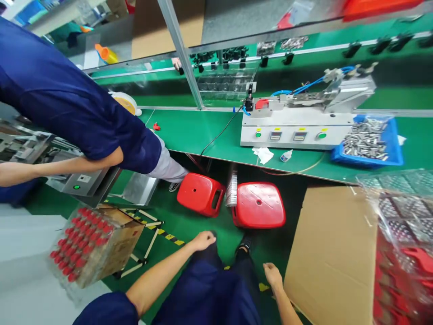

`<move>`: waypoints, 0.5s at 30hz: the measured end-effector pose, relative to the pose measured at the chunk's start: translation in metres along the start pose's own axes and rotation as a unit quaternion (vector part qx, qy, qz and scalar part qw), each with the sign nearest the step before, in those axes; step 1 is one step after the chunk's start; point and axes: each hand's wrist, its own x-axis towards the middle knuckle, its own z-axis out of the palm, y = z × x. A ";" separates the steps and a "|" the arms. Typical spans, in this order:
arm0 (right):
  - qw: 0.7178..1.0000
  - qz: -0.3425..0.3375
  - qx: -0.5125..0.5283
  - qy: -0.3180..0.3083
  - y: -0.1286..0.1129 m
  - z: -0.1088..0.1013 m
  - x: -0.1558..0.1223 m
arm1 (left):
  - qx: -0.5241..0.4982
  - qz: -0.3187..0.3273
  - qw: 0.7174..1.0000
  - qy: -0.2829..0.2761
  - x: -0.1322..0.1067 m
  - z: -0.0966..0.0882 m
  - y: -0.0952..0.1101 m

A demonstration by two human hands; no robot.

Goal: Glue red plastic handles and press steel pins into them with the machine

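Far left of the right-hand red stool [260, 211] there's a co-worker [77, 99] in a dark blue shirt, one bare arm stretched out. Also way left of that stool: a carton [125, 250] with a bunch of red pieces under plastic. Second red stool [198, 194] is just to its left. The wearer's left hand [204, 240] is on its near left side, fingers loosely curled, can't tell if they're pinching anything. Right hand [272, 274] is on the near right side, fingers bent too, same deal, can't tell. Past the stool, on the green bench [216, 131], sits a white machine [297, 119]. Cardboard box [331, 253] is right of the stool, and a blue tub [394, 141] of metal bits is farther back, right of it.
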 end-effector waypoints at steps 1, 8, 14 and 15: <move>1.000 0.007 0.011 0.011 -0.003 0.000 0.023 | -0.006 0.010 1.000 0.026 0.023 0.000 0.022; 0.981 -0.055 0.120 0.140 -0.011 0.050 0.128 | -0.036 0.045 0.984 0.170 0.208 0.014 0.132; 0.964 -0.197 0.172 -0.050 -0.051 0.142 0.080 | -0.060 0.043 0.971 0.229 0.280 -0.008 0.123; 0.956 -0.213 0.183 -0.085 -0.065 0.161 0.075 | -0.063 0.046 0.968 0.238 0.285 -0.017 0.118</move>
